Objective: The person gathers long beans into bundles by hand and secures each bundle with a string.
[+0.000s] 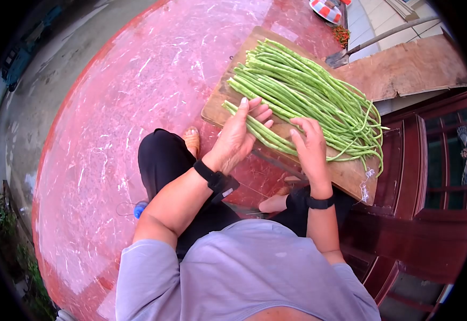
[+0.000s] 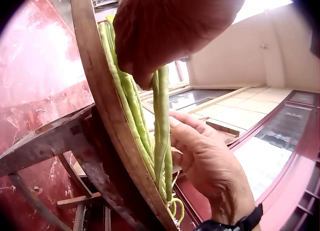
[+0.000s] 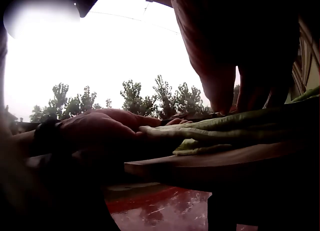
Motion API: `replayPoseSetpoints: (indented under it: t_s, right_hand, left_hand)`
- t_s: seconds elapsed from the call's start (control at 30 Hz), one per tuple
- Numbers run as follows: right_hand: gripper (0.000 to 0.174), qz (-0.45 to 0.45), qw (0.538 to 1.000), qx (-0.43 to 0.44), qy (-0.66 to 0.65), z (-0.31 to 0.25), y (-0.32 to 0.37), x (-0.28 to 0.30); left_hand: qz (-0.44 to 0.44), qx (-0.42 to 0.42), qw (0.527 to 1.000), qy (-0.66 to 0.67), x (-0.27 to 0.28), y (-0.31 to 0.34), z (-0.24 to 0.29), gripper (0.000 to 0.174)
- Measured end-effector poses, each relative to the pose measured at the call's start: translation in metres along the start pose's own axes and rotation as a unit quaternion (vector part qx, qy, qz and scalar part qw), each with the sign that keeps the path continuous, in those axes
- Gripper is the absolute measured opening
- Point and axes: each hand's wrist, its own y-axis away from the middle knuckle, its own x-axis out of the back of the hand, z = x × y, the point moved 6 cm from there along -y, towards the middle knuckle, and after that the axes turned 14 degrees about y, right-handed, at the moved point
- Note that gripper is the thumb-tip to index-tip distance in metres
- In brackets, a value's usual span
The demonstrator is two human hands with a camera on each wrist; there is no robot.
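Observation:
A small bundle of long green beans (image 1: 268, 136) lies across my left hand (image 1: 239, 131), its thumb over them near the cut ends and its fingers on the far side. My right hand (image 1: 312, 147) is farther along the same bundle, fingers loosely bent, fingertips right at the beans. In the left wrist view the right hand (image 2: 207, 161) shows beside the hanging beans (image 2: 161, 126). A large heap of long beans (image 1: 308, 85) covers much of a wooden board (image 1: 220, 101) just beyond both hands. The right wrist view is dark, with the left hand (image 3: 100, 128) under the bean ends.
White string (image 1: 367, 184) lies at the board's near right corner. A shovel (image 1: 340, 58) and a plywood sheet (image 1: 404, 67) are beyond the board, with a dark red door (image 1: 404, 160) at the right. A blue object (image 1: 140, 208) sits on the red floor (image 1: 100, 176).

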Motion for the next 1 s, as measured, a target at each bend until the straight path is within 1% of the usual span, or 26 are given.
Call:
replayPoseSetpoints:
  t_s: [0.1,0.2,0.3,0.4,0.53,0.63,0.73,0.83,0.93,1.0]
  right_hand:
    - [0.033,0.035,0.994,0.059,0.085,-0.01,-0.014,-0.005]
    - [0.034,0.011,0.984,0.08,0.16,-0.006,-0.02,-0.021]
    - [0.032,-0.011,0.98,0.058,0.188,-0.004,-0.026,-0.03]
    - [0.027,-0.004,0.98,0.043,0.195,-0.001,-0.031,-0.033]
    - [0.02,0.067,0.997,0.034,0.035,0.004,-0.026,-0.02]
    - [0.02,0.039,0.999,0.011,-0.025,0.003,-0.016,-0.008]
    - [0.02,0.027,0.999,0.037,0.008,0.0,-0.006,-0.005]
    - [0.02,0.027,0.998,0.058,0.02,0.001,-0.004,-0.004]
    - [0.02,0.002,0.997,0.07,0.024,0.0,-0.001,-0.004]
    - [0.02,-0.01,0.997,0.069,0.019,0.002,-0.001,-0.004]
  left_hand:
    - [0.015,-0.018,0.999,-0.044,0.001,0.001,0.001,0.053]
    - [0.034,-0.026,0.997,-0.068,0.006,-0.001,0.003,0.056]
    - [0.044,-0.03,0.996,-0.075,0.012,-0.003,0.005,0.056]
    - [0.042,-0.017,0.996,-0.075,0.014,-0.004,0.005,0.057]
    - [0.005,-0.005,0.998,-0.059,0.008,-0.005,0.004,0.062]
    - [-0.022,0.0,0.999,-0.043,0.002,-0.003,0.003,0.063]
    - [-0.073,-0.011,0.996,-0.051,-0.011,0.004,0.003,0.063]
    - [-0.079,-0.023,0.995,-0.057,-0.013,0.005,0.002,0.062]
    - [-0.081,-0.065,0.992,-0.073,-0.013,0.003,0.004,0.065]
    - [-0.082,-0.065,0.993,-0.052,-0.014,0.003,0.003,0.065]
